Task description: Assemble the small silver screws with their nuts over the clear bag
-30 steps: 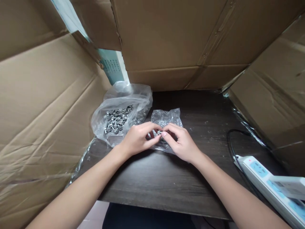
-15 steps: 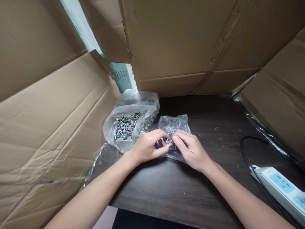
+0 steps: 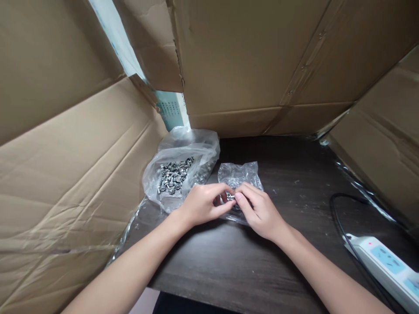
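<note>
A small shiny metal bolt (image 3: 231, 197) lies crosswise between my two hands. My left hand (image 3: 203, 202) is closed round its left end, with thumb and forefinger curved toward each other. At the other end, the thumb and forefinger of my right hand (image 3: 258, 208) pinch it; whether a small part sits in that pinch is hidden. Both hands are just over a crinkled clear plastic bag (image 3: 240, 172) with metal pieces on or in it, partly covered by my fingers. Left of it, an open clear bag (image 3: 152, 176) holds many loose bolts (image 3: 175, 176).
Cardboard walls (image 3: 255, 65) enclose the dark wooden table (image 3: 209, 257) at the back and both sides. A white power strip (image 3: 381, 257) with a lit red light and a black cable (image 3: 332, 209) lies at the right. The table's front edge is close below my forearms.
My fingertips have drawn slightly closer together around the bolt, and less of it shows. The whole view has shifted down a little; the bags stay in place.
</note>
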A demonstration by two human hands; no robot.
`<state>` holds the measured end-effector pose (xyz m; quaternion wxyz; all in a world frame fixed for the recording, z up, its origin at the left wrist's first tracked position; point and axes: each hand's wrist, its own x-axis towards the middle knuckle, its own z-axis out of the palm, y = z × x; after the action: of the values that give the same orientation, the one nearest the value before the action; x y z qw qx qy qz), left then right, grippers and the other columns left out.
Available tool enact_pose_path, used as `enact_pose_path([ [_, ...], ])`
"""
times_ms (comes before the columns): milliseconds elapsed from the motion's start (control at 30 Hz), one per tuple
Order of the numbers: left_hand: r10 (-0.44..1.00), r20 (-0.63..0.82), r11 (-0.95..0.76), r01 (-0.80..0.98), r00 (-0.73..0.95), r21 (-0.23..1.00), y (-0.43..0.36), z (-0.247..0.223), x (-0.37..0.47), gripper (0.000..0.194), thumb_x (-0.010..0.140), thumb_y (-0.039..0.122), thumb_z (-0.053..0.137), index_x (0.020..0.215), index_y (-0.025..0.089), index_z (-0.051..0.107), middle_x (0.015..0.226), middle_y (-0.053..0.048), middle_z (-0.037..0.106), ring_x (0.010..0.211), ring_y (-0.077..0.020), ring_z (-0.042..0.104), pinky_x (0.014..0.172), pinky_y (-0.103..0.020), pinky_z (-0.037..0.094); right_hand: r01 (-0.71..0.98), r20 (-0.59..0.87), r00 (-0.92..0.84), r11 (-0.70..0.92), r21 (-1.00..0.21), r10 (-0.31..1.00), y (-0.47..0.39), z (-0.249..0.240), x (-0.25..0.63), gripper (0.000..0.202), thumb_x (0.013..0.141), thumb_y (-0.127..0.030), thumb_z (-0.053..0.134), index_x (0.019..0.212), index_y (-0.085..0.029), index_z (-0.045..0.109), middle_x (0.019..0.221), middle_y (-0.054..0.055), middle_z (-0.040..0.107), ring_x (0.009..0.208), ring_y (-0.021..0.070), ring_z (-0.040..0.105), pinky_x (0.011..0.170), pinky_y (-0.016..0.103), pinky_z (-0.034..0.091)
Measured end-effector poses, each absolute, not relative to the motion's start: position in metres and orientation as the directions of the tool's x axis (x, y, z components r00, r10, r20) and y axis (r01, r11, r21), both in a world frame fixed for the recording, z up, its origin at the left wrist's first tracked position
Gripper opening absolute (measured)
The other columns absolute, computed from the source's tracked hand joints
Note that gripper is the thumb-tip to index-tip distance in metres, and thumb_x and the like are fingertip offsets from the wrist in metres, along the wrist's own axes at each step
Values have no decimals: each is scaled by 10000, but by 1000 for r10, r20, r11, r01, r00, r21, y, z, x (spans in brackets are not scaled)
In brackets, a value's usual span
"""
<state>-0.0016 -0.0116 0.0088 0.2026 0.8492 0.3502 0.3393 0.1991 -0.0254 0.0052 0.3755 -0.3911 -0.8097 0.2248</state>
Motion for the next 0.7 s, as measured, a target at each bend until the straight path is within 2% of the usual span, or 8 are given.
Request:
enact_pose_path([
  [200,737,404,-674,540,542,505,-10,10,-2,113,895,280,616,936,184,660,674,31,630,586,-106,569,573,-222,397,547,411,-447,607,-577,794,-25,9,199,196,1019,-223,428,857,-206,538,810,26,560,705,163,537,659,308,404],
  [467,722,445,-690,509,530,514,-8,12,-3,125,856,257,581,931,172,634,712,11,632,562,-99,536,573,-217,420,572,421,-544,688,-446,725,-24,15,197,147,1017,-207,395,972,-184,534,902,77,602,814,217,539,734,354,434],
  [700,665,513,-747,499,543,439,-7,14,-5,91,844,234,592,899,174,633,697,14,637,539,-97,531,552,-210,413,628,373,-580,689,-362,725,-26,18,195,184,1030,-216,367,1008,-170,544,945,96,609,839,235,513,749,373,395],
])
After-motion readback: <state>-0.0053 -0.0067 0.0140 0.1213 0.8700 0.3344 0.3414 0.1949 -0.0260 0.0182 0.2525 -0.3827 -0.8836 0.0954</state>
